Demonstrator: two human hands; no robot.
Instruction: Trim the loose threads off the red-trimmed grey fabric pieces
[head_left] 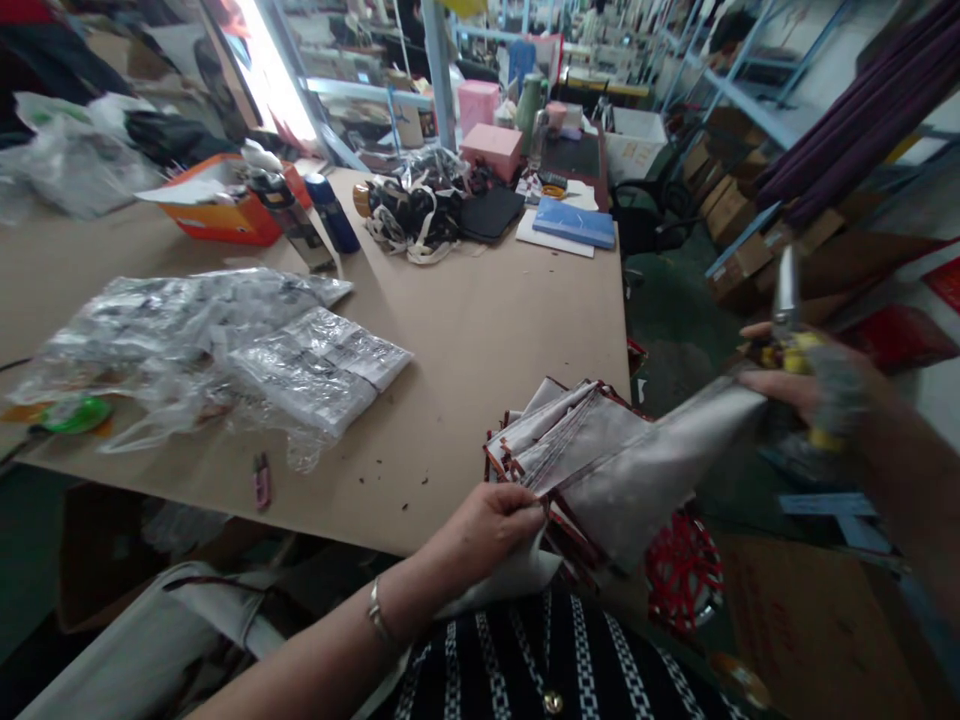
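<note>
My left hand is closed, with thumb and fingers pinching the edge of a pale grey fabric piece. My right hand, blurred by motion, is raised off the table's right side. It grips yellow-handled scissors with the blades pointing up, and a corner of the grey fabric seems pinched between its fingers. The fabric is pulled out between both hands. Under and behind it, a stack of similar grey pieces with dark red edges lies at the table's near right corner.
On the brown table lie clear plastic-wrapped packs, pink thread snips, an orange box, a blue bottle and blue folders. A cardboard box and a red round item sit below right.
</note>
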